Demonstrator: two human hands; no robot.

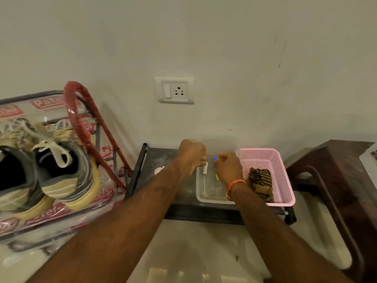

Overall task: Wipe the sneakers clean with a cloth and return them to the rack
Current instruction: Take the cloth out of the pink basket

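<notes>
Both hands work above a clear plastic tub on a low black stand, while the sneakers stand on the rack at the left.

The left hand [191, 156] is curled closed and pinches a small white piece [205, 168] over the far left corner of the clear rectangular plastic tub [202, 193]. The right hand [228, 167], with an orange band [234, 185] at the wrist, is also curled; something small, blue and yellow, [215, 160] shows at its fingers, but I cannot tell how it holds it. The tub sits on the low black stand [151, 166], and a pink perforated plastic basket [283, 180] touches its right side. A brown striped folded cloth [260, 182] lies in the basket. The grey and beige laced sneakers [61, 172] stand side by side on the plastic-wrapped metal shoe rack [87, 127].
</notes>
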